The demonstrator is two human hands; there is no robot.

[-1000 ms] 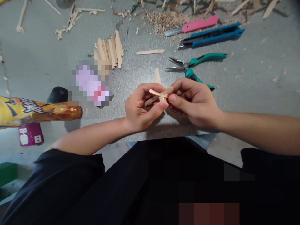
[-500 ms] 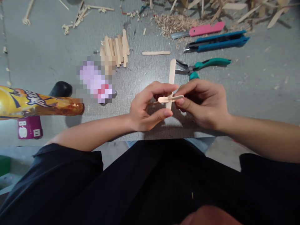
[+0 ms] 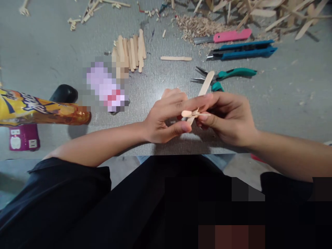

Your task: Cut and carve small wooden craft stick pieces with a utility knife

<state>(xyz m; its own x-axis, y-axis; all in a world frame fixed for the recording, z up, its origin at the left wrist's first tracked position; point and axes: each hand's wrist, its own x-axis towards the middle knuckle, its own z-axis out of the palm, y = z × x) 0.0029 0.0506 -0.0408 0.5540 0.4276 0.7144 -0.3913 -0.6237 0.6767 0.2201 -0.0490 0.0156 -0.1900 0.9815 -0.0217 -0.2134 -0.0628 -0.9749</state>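
Pinched shut, the grip of the right hand (image 3: 229,119) has hold of the crossed wooden sticks (image 3: 206,83) between thumb and fingers, close to where they cross. Wider apart stand the thumb and index finger of the left hand (image 3: 168,116), the thumb at the lower end of the longest stick and the index finger reaching across it higher up; how firmly they press, I cannot tell. The sticks are above the front edge of the bench (image 3: 285,103), the longest slanting up toward the green-handled pliers (image 3: 237,72), which lie with their jaws parted. Beyond the pliers lie a blue cutter (image 3: 249,52) and a pink-handled knife (image 3: 233,35), the latter beside a heap of shavings (image 3: 192,26). A single flat stick (image 3: 176,58) lies between the pliers and a bunch of flat sticks (image 3: 132,52). Farther left are a blurred-out lilac object (image 3: 98,77) and a yellow-labelled bottle (image 3: 38,109).
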